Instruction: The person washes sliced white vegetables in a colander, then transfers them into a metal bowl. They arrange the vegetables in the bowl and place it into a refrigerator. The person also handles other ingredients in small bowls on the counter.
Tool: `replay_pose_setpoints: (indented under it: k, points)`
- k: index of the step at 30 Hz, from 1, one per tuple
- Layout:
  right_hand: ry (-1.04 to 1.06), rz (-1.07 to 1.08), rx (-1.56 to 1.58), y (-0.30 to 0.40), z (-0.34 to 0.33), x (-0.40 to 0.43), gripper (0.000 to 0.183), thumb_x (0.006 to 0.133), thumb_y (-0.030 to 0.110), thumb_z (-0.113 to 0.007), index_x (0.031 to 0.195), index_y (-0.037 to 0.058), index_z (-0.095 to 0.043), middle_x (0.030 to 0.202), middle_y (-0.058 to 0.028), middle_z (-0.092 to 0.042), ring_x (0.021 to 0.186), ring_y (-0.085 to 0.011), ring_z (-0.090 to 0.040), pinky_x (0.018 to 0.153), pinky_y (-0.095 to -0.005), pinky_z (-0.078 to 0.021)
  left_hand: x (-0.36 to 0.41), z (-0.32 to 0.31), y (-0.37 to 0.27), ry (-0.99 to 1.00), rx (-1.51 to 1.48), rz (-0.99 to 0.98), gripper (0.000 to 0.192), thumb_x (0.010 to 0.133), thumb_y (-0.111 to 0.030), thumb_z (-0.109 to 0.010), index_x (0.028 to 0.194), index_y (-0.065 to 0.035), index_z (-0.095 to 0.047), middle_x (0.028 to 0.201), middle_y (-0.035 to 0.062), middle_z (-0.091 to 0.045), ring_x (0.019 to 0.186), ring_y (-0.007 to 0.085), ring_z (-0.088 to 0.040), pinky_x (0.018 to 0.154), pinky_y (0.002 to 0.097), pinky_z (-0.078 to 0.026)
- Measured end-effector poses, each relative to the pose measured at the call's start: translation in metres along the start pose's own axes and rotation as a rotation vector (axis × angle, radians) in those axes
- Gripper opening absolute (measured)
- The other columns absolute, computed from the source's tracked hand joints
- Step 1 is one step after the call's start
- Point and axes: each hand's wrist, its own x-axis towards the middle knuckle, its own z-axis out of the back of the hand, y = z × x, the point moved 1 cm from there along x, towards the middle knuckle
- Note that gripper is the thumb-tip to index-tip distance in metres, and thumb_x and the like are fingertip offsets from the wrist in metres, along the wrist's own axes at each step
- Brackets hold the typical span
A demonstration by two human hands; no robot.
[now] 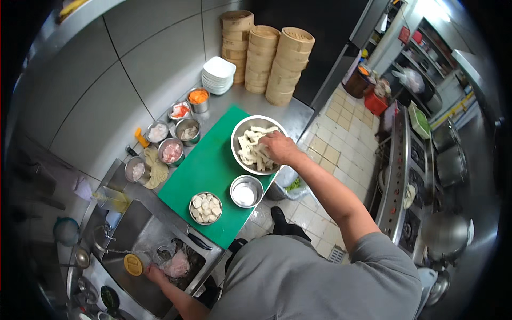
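My right hand (276, 147) reaches into a stainless steel bowl (235, 154) of pale strips of food (252, 146). Its fingertips are among the strips, so whether they grip any is unclear. Over the sink (132, 224), my left hand (155, 274) is closed on a clear jar with a yellow lid (133, 265), close under the running tap (106, 232). The bowl stands on a green cutting board (208, 160). An empty-looking steel bowl (245, 193) and a small bowl of white round pieces (205, 208) share the board.
Steel cups of ingredients (172, 152) stand along the wall, by a yellow cloth (156, 168). Behind are white dishes (218, 74) and bamboo steamers (290, 66). A black handle (199, 241) crosses the sink edge; pinkish food (176, 265) lies in it. A stove (400, 192) is at right.
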Motion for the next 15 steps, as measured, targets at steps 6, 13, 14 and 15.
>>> replay_pose_setpoints:
  k: [6, 13, 14, 15]
  points:
    - [0.256, 0.171, -0.06, -0.063, 0.006, 0.037, 0.039, 0.095, 0.024, -0.072, 0.134, 0.0179, -0.074, 0.134, -0.0109, -0.072, 0.129, -0.0347, -0.065, 0.108, -0.0486, -0.0563, -0.121, -0.042, -0.077, 0.002, 0.132, -0.103, 0.011, 0.1, -0.012, -0.071, 0.092, -0.0063, -0.067, 0.084, -0.0029, -0.06, 0.071, 0.0103, -0.054, 0.06, 0.0284, -0.043]
    - [-0.185, -0.569, 0.923, -0.17, -0.077, -0.023, 0.068, 0.101, 0.04, -0.076, 0.158, 0.0097, -0.054, 0.143, -0.0225, -0.067, 0.133, -0.0363, -0.065, 0.105, -0.0472, -0.0585, -0.295, -0.096, -0.077, 0.118, 0.516, -0.175, 0.014, 0.104, -0.019, -0.074, 0.112, -0.0073, -0.073, 0.094, 0.0044, -0.074, 0.075, 0.0131, -0.068, 0.063, 0.0291, -0.057]
    - [0.155, -0.84, 1.451, -0.152, -0.053, -0.047, 0.075, 0.103, 0.04, -0.074, 0.165, 0.0112, -0.043, 0.143, -0.0188, -0.066, 0.133, -0.0339, -0.065, 0.093, -0.05, -0.065, -0.338, -0.162, -0.098, 0.144, 0.329, 0.198, 0.017, 0.105, -0.02, -0.073, 0.117, -0.0076, -0.073, 0.096, 0.0058, -0.076, 0.079, 0.0151, -0.071, 0.066, 0.0304, -0.061]
    - [0.341, -0.796, 1.849, -0.145, -0.063, -0.057, 0.073, 0.104, 0.031, -0.07, 0.167, 0.0114, -0.037, 0.145, -0.0156, -0.064, 0.129, -0.0334, -0.068, 0.085, -0.0511, -0.0684, -0.355, -0.178, -0.096, 0.215, 0.324, 0.241, 0.019, 0.106, -0.021, -0.073, 0.12, -0.0077, -0.073, 0.1, 0.0061, -0.077, 0.083, 0.0166, -0.073, 0.068, 0.0317, -0.062]
